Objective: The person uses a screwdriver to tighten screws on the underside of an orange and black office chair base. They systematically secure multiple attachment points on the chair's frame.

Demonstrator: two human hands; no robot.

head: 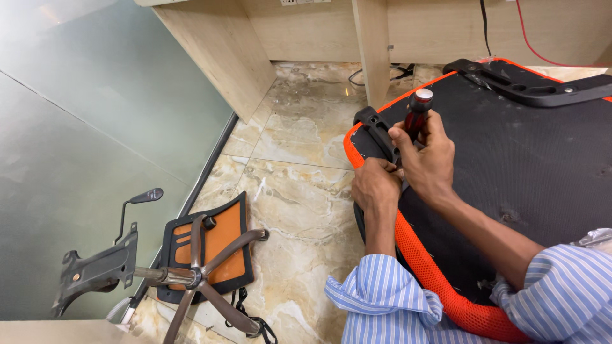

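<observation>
Your right hand (428, 159) sits just right of the frame's middle, clenched around a screwdriver (416, 114) with a red and black handle and a silver cap. The tool stands nearly upright, its tip hidden behind your fingers. Your left hand (376, 188) lies just below and to the left of it, fingers curled over the edge of the chair seat (529, 165) where a black plastic bracket (377, 132) is mounted — it grips there, touching both seat rim and bracket.

The chair seat fills the right half of the frame, turned underside up: black fabric, with an orange mesh rim (440, 280) running down towards your striped blue sleeves (382, 299) at the bottom. A black armrest piece (529, 83) lies across the seat's upper right corner.

In the lower left of the frame, well apart from your hands, a chair base (204, 274) with metal spokes lies on the marble floor (299, 191), on top of an orange and black mesh backrest (220, 239). A grey metal plate with a lever (102, 267) sticks out to its left. Pale wooden desk legs (373, 44) stand at the top — a red wire (529, 38) and a black wire hang beside them.
</observation>
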